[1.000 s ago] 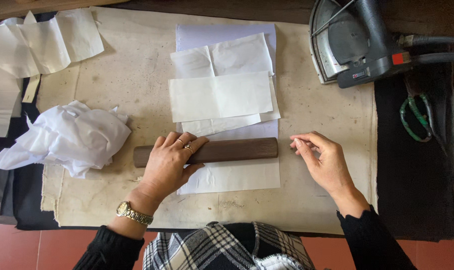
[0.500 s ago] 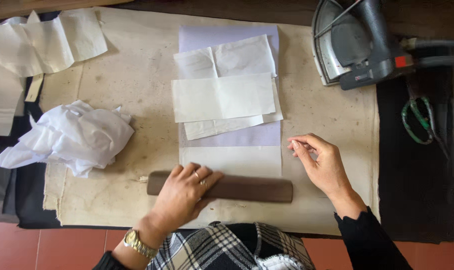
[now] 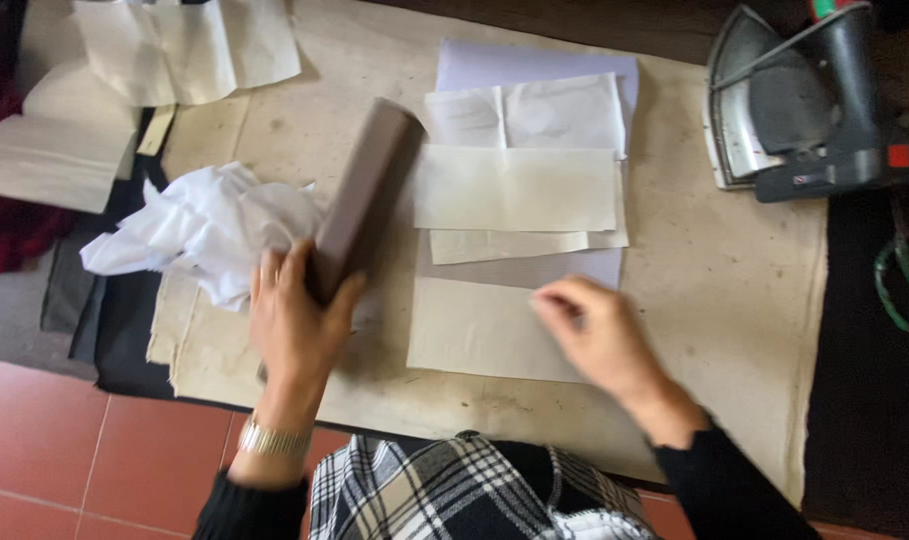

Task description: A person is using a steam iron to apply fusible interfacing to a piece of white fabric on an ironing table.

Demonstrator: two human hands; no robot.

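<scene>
My left hand grips one end of a long dark brown wooden block, which is lifted and points away from me, left of the paper stack. My right hand rests with curled fingers on a cream sheet near the table's front edge. Above it lie overlapping white and cream sheets on a pale lilac sheet. The right hand is blurred, and whether it pinches the paper is unclear.
A crumpled white cloth lies left of the block. More paper pieces sit at the far left. An electric iron stands at the back right, with green-handled scissors on dark fabric. A beige work cloth covers the table.
My left hand has lifted the wooden block off the sheets and swung it from lying crosswise to pointing away, left of the stack. The right hand stayed on the cream sheet.
</scene>
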